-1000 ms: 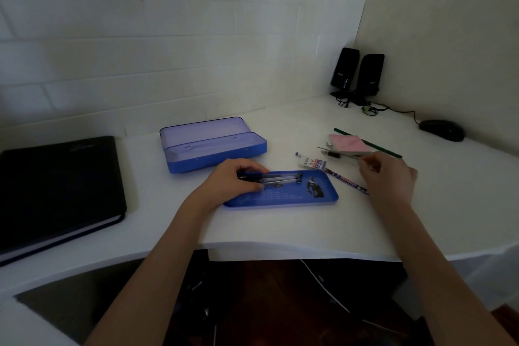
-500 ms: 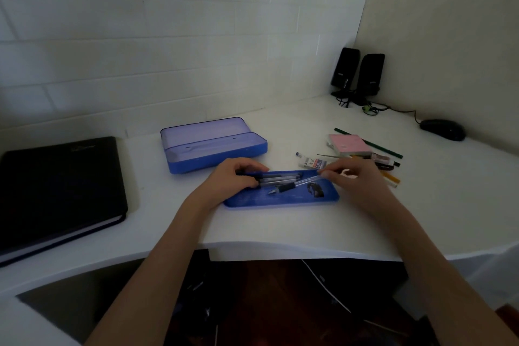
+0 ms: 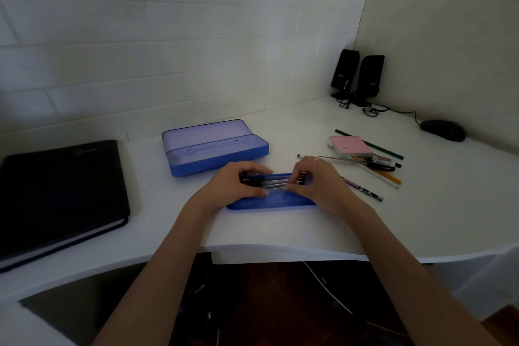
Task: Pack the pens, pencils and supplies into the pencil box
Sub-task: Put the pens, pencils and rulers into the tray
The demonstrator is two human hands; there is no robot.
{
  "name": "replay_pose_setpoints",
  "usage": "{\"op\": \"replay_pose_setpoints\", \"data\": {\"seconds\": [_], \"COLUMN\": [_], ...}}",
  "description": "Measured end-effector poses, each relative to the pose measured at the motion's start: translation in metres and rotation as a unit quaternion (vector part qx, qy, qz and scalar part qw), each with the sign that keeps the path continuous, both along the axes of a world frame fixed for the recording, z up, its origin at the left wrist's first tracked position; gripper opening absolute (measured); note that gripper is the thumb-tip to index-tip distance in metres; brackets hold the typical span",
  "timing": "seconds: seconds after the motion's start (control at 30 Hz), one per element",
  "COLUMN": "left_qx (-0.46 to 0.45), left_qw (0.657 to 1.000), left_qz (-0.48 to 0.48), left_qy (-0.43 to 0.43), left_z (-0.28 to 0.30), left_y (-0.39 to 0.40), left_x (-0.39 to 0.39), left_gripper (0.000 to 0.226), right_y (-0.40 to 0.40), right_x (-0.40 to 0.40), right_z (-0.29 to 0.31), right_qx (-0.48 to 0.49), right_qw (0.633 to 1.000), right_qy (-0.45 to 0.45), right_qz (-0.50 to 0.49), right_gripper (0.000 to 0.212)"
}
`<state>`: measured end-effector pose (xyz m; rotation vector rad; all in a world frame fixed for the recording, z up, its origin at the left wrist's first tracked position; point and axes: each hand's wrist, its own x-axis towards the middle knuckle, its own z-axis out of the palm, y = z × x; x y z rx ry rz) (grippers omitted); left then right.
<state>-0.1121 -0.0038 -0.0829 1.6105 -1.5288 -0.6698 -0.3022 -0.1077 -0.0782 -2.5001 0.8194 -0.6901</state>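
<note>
A shallow blue tray [image 3: 269, 202] of the pencil box lies on the white desk in front of me. Several clear pens [image 3: 273, 180] lie side by side along its far half. My left hand [image 3: 233, 185] pinches their left ends and my right hand [image 3: 314, 182] pinches their right ends. Behind the tray stands the open blue pencil box [image 3: 216, 149] with its pale lid raised. To the right lie a pink notepad [image 3: 349, 146], a green pencil [image 3: 373, 145], a patterned pencil [image 3: 362, 189] and several other pencils and small supplies [image 3: 379, 166].
A black notebook [image 3: 56, 191] lies at the left of the desk. Two black speakers [image 3: 358, 76] stand in the far corner and a black mouse [image 3: 442, 130] sits on the right. The desk's front edge [image 3: 280, 250] runs just below the tray.
My right hand brought a pen from the pile on the right into the tray and now grips the pens' right ends. My left hand stayed on their left ends.
</note>
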Motion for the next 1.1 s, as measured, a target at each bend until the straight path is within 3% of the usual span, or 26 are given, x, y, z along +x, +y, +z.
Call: {"op": "replay_pose_setpoints", "data": {"seconds": [0.13,0.23,0.33,0.53,0.67,0.8,0.93,1.1], "left_qx": [-0.009,-0.011,-0.025,-0.011,0.006,0.002,-0.014,-0.010], "left_qw": [1.000,1.000,0.999,0.999,0.998,0.998,1.000,1.000], "left_qz": [0.009,0.018,0.038,0.028,0.012,0.006,0.017,0.029], "left_qy": [0.012,0.006,0.000,-0.032,-0.062,-0.057,-0.010,-0.002], "left_z": [-0.001,-0.002,-0.003,-0.003,-0.005,-0.005,-0.003,-0.001], "left_y": [0.001,0.000,-0.002,-0.003,-0.004,-0.004,-0.002,-0.002], "left_x": [-0.002,-0.002,-0.003,-0.003,-0.003,-0.002,-0.002,-0.003], "left_gripper": [0.036,0.035,0.030,0.032,0.043,0.042,0.039,0.036], "right_y": [-0.013,-0.030,-0.038,-0.035,-0.033,-0.030,-0.023,-0.018], "right_x": [-0.022,-0.045,-0.065,-0.073,-0.068,-0.069,-0.068,-0.062], "right_z": [0.002,0.003,0.004,-0.008,-0.009,-0.005,0.000,-0.001], "right_qx": [-0.011,-0.046,-0.015,0.031,-0.005,-0.024,-0.011,0.046], "right_qw": [0.992,0.975,0.965,0.975,0.973,0.963,0.971,0.987], "right_qy": [-0.066,-0.043,-0.036,-0.024,-0.032,-0.098,-0.146,-0.114], "right_qz": [-0.103,-0.213,-0.259,-0.218,-0.228,-0.249,-0.188,-0.107], "right_gripper": [0.004,0.011,0.014,0.014,0.011,0.014,0.009,0.012]}}
